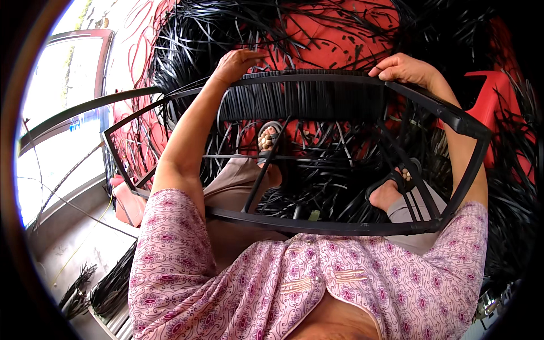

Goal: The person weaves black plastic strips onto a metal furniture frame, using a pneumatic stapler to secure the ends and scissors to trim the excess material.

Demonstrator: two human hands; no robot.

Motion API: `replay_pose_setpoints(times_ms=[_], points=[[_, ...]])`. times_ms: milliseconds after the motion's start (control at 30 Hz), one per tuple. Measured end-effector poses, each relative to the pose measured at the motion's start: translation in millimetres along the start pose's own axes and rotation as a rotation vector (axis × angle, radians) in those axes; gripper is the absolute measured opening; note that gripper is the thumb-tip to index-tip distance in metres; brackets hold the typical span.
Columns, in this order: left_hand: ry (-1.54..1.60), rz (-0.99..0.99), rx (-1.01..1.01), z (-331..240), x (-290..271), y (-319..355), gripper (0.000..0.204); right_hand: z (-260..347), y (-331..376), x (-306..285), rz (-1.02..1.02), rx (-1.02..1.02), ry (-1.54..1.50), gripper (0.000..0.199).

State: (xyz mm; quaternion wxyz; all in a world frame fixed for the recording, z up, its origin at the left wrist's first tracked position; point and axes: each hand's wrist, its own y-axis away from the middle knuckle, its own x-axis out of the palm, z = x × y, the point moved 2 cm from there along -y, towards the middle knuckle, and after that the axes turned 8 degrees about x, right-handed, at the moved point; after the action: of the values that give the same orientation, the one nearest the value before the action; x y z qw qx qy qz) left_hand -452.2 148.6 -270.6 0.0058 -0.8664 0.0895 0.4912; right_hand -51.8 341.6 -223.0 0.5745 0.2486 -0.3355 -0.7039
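A black furniture frame lies across my lap, its near rail against my body. Its far rail is wrapped side by side with flat black plastic strips, which hang as a dense band. My left hand is at the far rail's left part, fingers pressed together and pointing right; what they hold, if anything, cannot be made out. At the right end of the wrapped section, my right hand is closed over the far rail, thumb and fingertips at its edge. Thin bars cross the frame's inside.
Heaps of loose black strips cover much of the red floor covering. A red plastic stool or chair stands at the right. A curved black bar juts out at left, near a glass door. Strip bundles lie lower left.
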Motion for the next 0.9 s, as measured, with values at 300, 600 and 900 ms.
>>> replay_pose_setpoints(times_ms=[300, 600, 900], points=[[0.083, 0.183, 0.066, -4.1, 3.0, 0.3, 0.027, 17.4, -5.6, 3.8, 0.011, 0.079, 0.163, 0.031], [0.262, 0.264, 0.084, 3.4, 9.2, 2.0, 0.027, 15.7, -18.8, 8.4, -0.092, -0.014, 0.510, 0.032], [0.586, 0.360, -0.215, -0.3, 8.7, 0.2, 0.021, 12.4, -38.5, 6.8, -0.019, 0.146, 0.520, 0.033]])
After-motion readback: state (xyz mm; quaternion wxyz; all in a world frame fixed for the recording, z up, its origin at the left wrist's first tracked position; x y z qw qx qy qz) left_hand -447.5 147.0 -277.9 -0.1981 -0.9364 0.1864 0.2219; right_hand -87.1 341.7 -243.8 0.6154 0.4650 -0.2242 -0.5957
